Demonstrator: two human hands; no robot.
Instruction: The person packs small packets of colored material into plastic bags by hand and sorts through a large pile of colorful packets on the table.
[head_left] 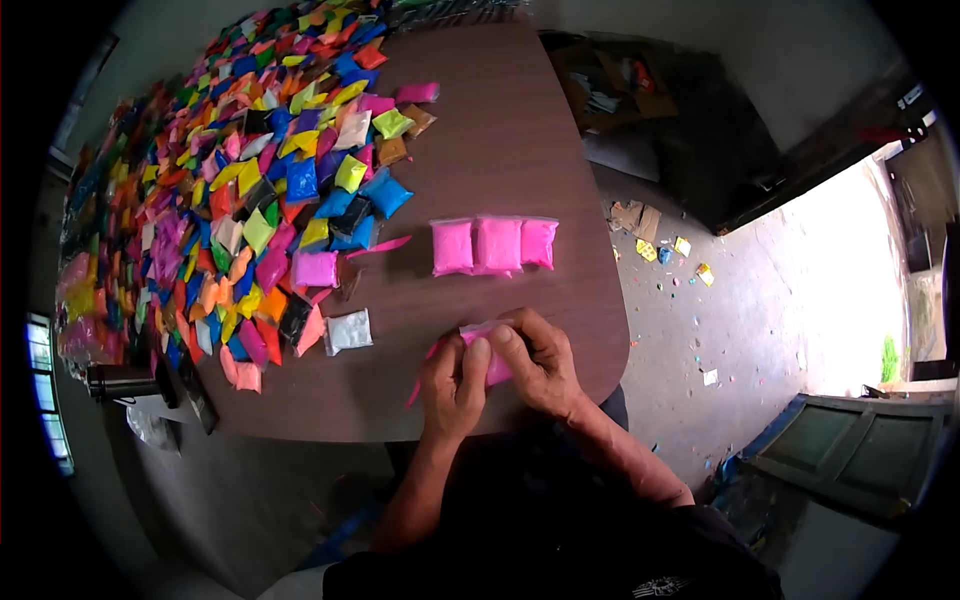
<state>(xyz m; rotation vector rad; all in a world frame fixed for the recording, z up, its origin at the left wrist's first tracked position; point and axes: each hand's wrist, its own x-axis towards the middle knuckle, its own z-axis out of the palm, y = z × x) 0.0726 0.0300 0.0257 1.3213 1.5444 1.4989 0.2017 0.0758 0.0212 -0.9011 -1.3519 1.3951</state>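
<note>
Near the table's front edge, a small pink packet [497,370] is held between both hands. My left hand [455,385] pinches its left side, thumb on top. My right hand [537,365] grips the packet's upper right part with thumb and fingers. A thin pink strip [414,392] sticks out beside my left hand. Beyond the hands, several pink packets [499,245] lie in a row, touching one another. A silvery white packet [349,332] rests to the left of my hands.
A large heap of colourful packets [250,190] covers the left side of the brown table [470,130]. A dark cylinder [125,382] is at the left edge. An open cardboard box [610,88] stands beyond the right edge, and scraps [645,249] litter the floor.
</note>
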